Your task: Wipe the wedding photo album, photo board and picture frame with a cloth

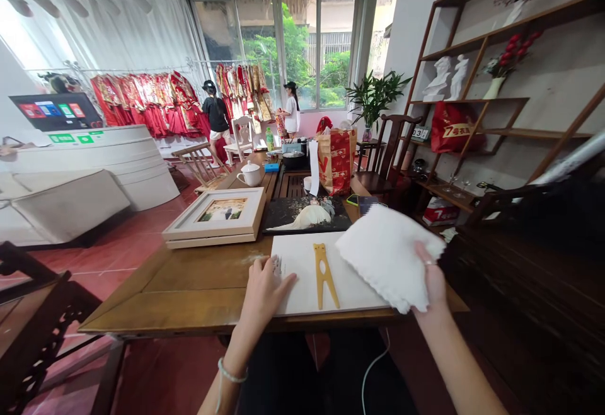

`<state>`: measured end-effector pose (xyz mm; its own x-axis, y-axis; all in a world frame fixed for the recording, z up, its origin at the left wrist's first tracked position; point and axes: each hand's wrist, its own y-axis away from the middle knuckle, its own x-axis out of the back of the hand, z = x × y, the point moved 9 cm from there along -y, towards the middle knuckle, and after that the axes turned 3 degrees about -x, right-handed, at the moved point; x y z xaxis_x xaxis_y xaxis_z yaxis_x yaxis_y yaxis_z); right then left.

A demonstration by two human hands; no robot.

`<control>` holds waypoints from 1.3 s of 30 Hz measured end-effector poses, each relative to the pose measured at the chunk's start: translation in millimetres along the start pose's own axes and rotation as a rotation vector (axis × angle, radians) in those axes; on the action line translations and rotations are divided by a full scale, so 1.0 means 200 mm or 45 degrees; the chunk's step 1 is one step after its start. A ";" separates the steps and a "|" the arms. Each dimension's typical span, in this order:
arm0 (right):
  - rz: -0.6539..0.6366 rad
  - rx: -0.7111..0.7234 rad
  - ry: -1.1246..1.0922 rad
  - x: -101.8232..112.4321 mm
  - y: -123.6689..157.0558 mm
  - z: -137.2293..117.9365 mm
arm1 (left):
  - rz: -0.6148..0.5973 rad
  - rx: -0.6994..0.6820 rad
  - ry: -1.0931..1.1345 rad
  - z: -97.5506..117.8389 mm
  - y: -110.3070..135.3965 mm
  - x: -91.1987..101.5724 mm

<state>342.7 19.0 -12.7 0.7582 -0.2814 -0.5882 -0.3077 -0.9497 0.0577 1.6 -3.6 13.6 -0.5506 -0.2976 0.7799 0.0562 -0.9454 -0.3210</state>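
A white cloth [385,251] with a ruffled edge is held up by my right hand [432,283], its fingers closed on the right side. Below it lies a flat white board [295,298] at the table's front edge, and the cloth hides part of its right side. On the board rests a yellow, cat-headed piece with two legs [321,276]; its kind I cannot tell. My left hand [267,286] lies at the board's left edge, thumb and fingers apart, holding nothing. Small dark print [278,265] shows on the board beside its fingers.
Framed pictures [212,216] are stacked at left, and a dark album with a white-gown picture [307,215] lies behind the board. Farther back on the wooden table [189,279] stand a white teapot [250,174] and a red paper bag [336,160]. Two people stand by hanging red garments.
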 end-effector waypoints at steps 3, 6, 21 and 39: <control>0.143 0.666 0.161 -0.01 0.07 -0.35 | -0.075 -0.260 0.240 0.04 -0.02 -0.03; -0.184 1.084 0.878 -0.27 0.18 -0.45 | -0.235 -0.376 0.321 0.07 -0.02 -0.08; -1.148 0.860 1.940 -0.50 0.46 0.08 | -0.292 -0.375 0.207 0.07 -0.03 -0.11; -1.133 0.740 2.129 -0.53 0.42 0.18 | -0.281 -0.354 0.198 0.06 -0.03 -0.13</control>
<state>215.6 -26.8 24.9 0.3595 0.0091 0.9331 0.5414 -0.8165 -0.2006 24.4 8.1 2.1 -0.6454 -0.0469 0.7624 -0.2940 -0.9060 -0.3046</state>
